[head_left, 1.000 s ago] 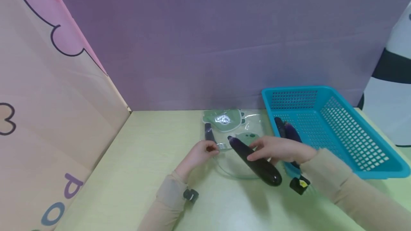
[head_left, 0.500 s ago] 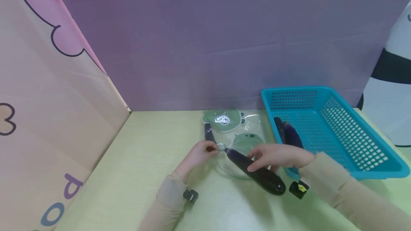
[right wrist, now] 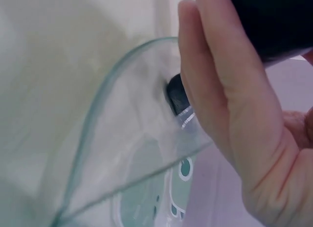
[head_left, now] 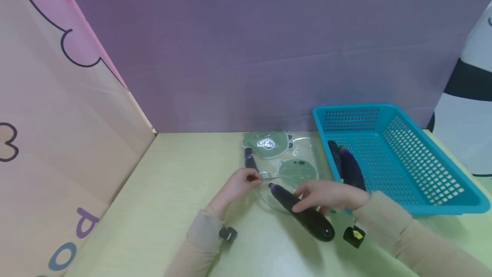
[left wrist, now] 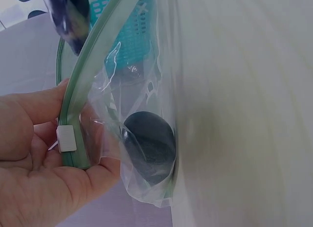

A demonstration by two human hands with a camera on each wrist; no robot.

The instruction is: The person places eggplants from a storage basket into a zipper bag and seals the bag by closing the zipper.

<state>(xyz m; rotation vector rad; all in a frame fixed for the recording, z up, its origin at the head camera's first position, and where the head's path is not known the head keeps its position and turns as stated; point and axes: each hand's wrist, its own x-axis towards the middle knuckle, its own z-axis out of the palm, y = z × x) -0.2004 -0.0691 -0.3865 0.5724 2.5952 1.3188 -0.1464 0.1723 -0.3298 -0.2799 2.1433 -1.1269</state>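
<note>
My left hand [head_left: 237, 186] pinches one end of the green zip rim of a clear zip bag [head_left: 269, 151], beside its white slider [left wrist: 67, 138]. The bag lies on the table with green animal prints, and its mouth gapes open toward me. Inside it, along the left side, lies one dark eggplant [head_left: 250, 159]. My right hand [head_left: 326, 195] grips a second eggplant [head_left: 317, 226] from above, over the bag's mouth. Its stem end points toward my left hand, and its round end tilts toward me. In the right wrist view the fingers partly hide the eggplant inside the bag.
A blue perforated basket [head_left: 426, 209] stands to the right of the bag, with eggplants [head_left: 352, 170] along its left wall. A purple backdrop [head_left: 238, 67] rises behind the table [head_left: 184, 161], and a printed panel [head_left: 77, 131] borders the left.
My right hand has brought its eggplant nearer to me and slightly left, its stem end now at the bag's mouth. The left hand keeps its place on the bag's rim.
</note>
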